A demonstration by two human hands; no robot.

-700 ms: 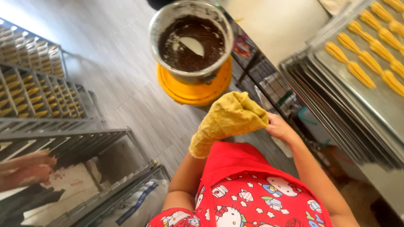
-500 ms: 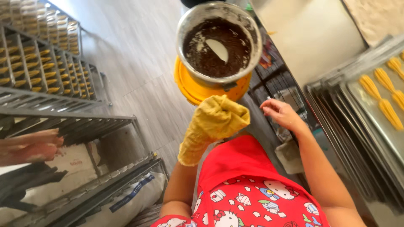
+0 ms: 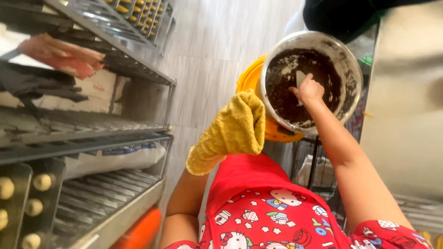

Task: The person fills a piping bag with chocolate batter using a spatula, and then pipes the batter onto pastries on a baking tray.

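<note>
My left hand (image 3: 233, 131) wears a thick yellow oven mitt and hovers just left of a large steel mixing bowl (image 3: 350, 76), near its rim. The bowl holds a dark brown crumbly mix and stands on a yellow bucket (image 3: 249, 78). My right hand (image 3: 308, 90) reaches down inside the bowl and closes on a white scraper (image 3: 301, 77) stuck in the mix. I wear a red printed apron (image 3: 272, 207).
A metal rack (image 3: 87, 133) stands at the left with trays of small dough pieces (image 3: 32, 193), folded cloths and a white sack. A wire shelf (image 3: 318, 161) sits below the bowl. A stainless counter (image 3: 406, 120) runs along the right.
The view swung right and closer to the bowl. My right hand rose from beside my apron into the bowl and took the scraper. The mitted left hand lifted toward the bowl's rim.
</note>
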